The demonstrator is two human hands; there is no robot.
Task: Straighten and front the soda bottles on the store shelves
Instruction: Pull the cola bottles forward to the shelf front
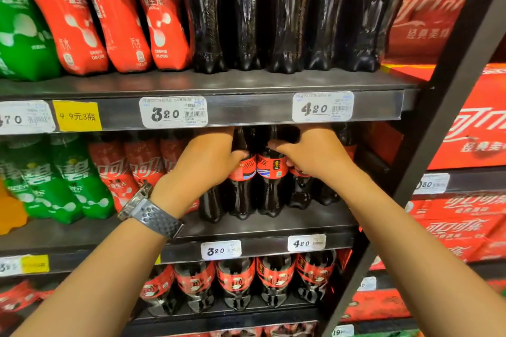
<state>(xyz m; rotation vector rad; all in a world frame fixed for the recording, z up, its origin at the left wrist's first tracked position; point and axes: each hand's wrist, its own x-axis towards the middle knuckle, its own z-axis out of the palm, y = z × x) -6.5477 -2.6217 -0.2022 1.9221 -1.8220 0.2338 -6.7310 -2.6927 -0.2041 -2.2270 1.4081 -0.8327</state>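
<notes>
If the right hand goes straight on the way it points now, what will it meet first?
The cola bottle that its thumb lies on: the right hand points into the middle shelf, so it would probably push that bottle back. What stands behind is dark, so depth is unclear.

Top of frame: five dark cola bottles [290,27], three red-sleeved bottles [115,24], one green bottle [22,30]. Centre: one left hand [208,161], one right hand [317,156], one wristwatch [153,213].

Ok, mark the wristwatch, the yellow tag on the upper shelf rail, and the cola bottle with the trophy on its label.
wristwatch [153,217]: head view, on the grey perforated strap.
yellow tag [77,116]: head view, middle of its face.
trophy-label cola bottle [269,168]: head view, on the red label.
</notes>
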